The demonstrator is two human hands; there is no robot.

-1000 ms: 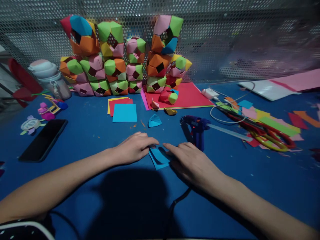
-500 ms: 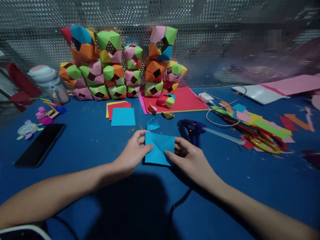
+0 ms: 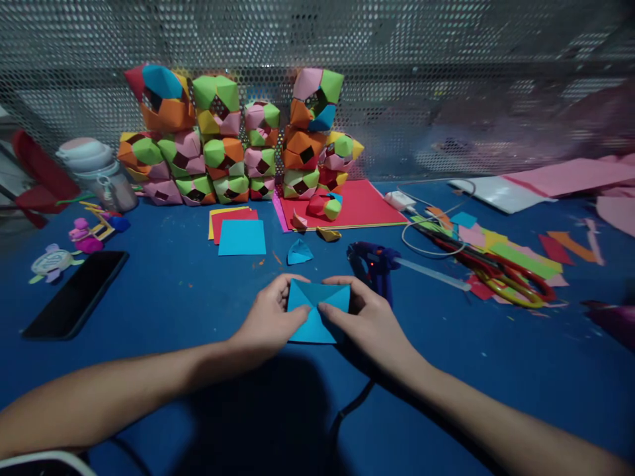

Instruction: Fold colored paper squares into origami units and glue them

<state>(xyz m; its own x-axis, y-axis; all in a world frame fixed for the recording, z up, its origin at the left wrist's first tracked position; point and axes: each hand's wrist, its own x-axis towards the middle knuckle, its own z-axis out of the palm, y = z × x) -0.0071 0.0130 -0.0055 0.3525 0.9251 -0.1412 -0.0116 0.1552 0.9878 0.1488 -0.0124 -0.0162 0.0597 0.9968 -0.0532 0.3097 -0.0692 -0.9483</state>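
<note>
A square of blue paper (image 3: 317, 327) with diagonal creases is held between my two hands, just above the blue table. My left hand (image 3: 270, 317) grips its left side, thumb on top and fingers behind. On the other side my right hand (image 3: 370, 317) pinches the sheet the same way, its thumb close to the left thumb near the middle. Beyond the sheet lies a small folded blue paper piece (image 3: 299, 252). To the right of that rests a blue glue gun (image 3: 376, 261) with a clear glue stick in its back.
Folded paper balls (image 3: 223, 158) stand stacked at the back. Loose paper squares (image 3: 242, 237) lie left of centre, a phone (image 3: 77, 294) farther left. Scissors (image 3: 516, 281) rest on paper scraps at the right. Red sheets (image 3: 367, 201) lie behind; a black cord (image 3: 342, 413) runs in front.
Both thumbs have come closer together at the middle of the blue paper, and the sheet's top edge now dips inward. The view has shifted slightly.
</note>
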